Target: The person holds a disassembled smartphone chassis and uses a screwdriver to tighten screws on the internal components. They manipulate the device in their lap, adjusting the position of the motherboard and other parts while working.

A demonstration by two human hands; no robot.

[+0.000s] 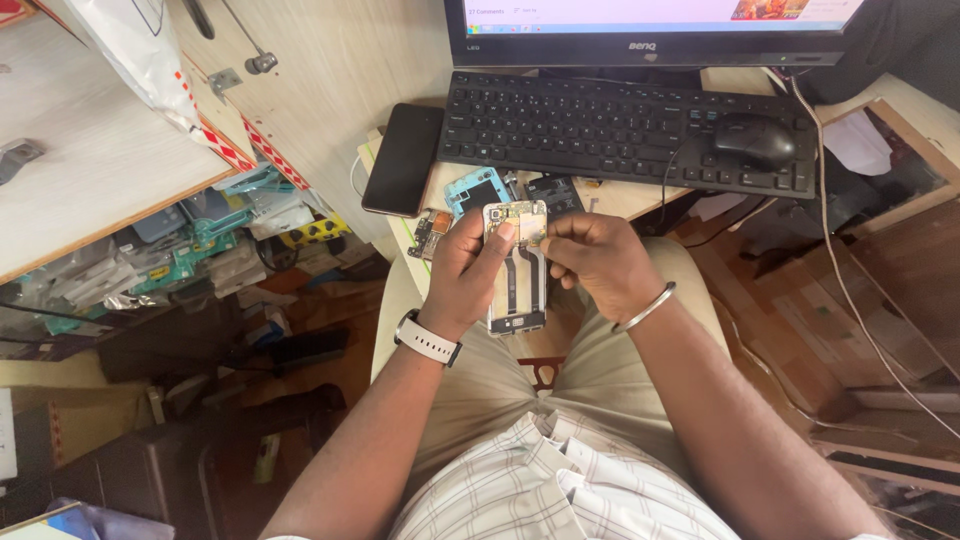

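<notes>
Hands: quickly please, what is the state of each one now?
Left hand: closed on the opened phone, thumb on its top.
Right hand: fingertips pinched at the phone's circuit board; whether it holds a small part cannot be told.

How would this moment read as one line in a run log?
left hand: holds opened phone | right hand: pinches its board | behind: keyboard, black phone

Your left hand point(468, 268) hides the opened phone's point(520, 262) left edge, your right hand point(598, 262) its right side; the parts on its board are too small to tell; above it, the monitor point(650, 30) runs past the top edge
</notes>
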